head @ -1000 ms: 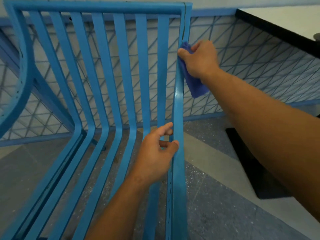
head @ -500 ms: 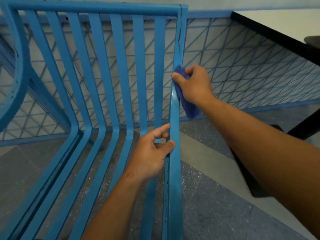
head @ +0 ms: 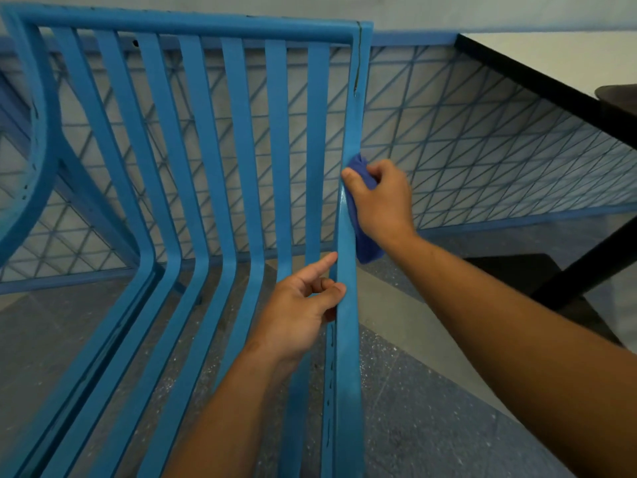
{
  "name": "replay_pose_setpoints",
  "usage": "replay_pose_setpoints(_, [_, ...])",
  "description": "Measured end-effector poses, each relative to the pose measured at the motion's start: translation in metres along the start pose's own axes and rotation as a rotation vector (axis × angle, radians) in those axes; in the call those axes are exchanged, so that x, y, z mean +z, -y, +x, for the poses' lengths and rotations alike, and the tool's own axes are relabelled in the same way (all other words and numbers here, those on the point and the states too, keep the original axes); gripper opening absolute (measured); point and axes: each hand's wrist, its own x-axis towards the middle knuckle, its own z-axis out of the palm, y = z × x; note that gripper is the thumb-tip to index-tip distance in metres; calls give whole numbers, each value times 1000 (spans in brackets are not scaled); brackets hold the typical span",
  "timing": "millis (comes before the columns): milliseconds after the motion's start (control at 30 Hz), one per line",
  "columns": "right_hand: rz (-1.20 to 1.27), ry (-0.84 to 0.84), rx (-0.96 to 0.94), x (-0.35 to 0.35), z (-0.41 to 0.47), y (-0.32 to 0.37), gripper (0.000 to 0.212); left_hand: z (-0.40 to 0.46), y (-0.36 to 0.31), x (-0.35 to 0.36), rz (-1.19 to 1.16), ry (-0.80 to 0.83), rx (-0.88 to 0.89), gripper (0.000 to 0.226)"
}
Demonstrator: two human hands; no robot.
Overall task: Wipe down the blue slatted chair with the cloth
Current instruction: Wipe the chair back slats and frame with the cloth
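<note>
Speckled grey floor is running under everything, and a blue lattice fence is closing off the back. At your far left a curved blue frame piece is showing at the edge of view. Next to it the blue slatted chair is filling most of the view, its slats running up and away from you and bending where seat meets backrest.

Your left hand is sitting at that bend on the chair's right side rail: the thumb is pressing the rail's inner edge, the forefinger is pointing up along it, and the other fingers are curling in, so the hand is steadying the chair rather than fully clasping it.

Just above it on the same rail, your right hand is gripping the dark blue cloth, fingers folded around the wad and the thumb lying on the rail's front face, with a tail of cloth hanging below the palm. The rail's long axis is running straight from the cloth down toward your left hand and on toward you, so a downward stroke would likely be meeting the left hand unless it is shifting clear.

At the right a pale tabletop with a black edge is standing well apart.
</note>
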Motion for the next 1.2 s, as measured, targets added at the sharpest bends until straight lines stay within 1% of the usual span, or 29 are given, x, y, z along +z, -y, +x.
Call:
replay_pose_setpoints(100, [-19, 51, 31, -3, 0, -2, 32, 0, 1, 3, -91, -14, -29, 47])
replay_pose_setpoints(200, [-100, 86, -5, -10, 22, 10, 38, 0, 2, 5, -158, -20, -67, 46])
replay_pose_setpoints(300, [-137, 88, -41, -13, 48, 27, 40, 1, 3, 6, -147, -35, -53, 46])
replay_pose_setpoints(400, [-128, 50, -72, -18, 78, 50, 47, 1, 1, 4, -120, -25, -32, 47])
replay_pose_setpoints(500, [-135, 0, -84, -18, 95, 64, 50, 3, -2, 2, -58, -17, -22, 48])
replay_pose_setpoints(533, [-134, -8, -77, -17, 93, 63, 48, 3, -3, 1, -39, -18, -18, 48])
replay_pose_setpoints(600, [-109, -20, -66, -12, 79, 53, 38, 4, -4, 1, -6, -24, -12, 47])
replay_pose_setpoints(667, [-98, -1, -49, -8, 56, 35, 29, 4, -3, 1, 22, -35, -3, 46])
replay_pose_setpoints(767, [-95, 36, -43, -6, 25, 11, 30, 5, -1, 2, 46, -47, 12, 47])
replay_pose_setpoints(900, [-149, 83, -64, -13, 21, 11, 33, 4, -2, 1, 105, -59, 32, 47])
replay_pose_setpoints(1000, [-201, 135, -75, -20, 24, 19, 30, 5, -6, 3, 208, -94, 67, 45])
replay_pose_setpoints(1100, [-263, 174, -91, -29, 25, 24, 27, 14, -11, 6, 377, -129, 156, 43])
replay_pose_setpoints(1200, [-327, 192, -183, -40, 30, 30, 33, 37, -22, 9, 517, -151, 255, 39])
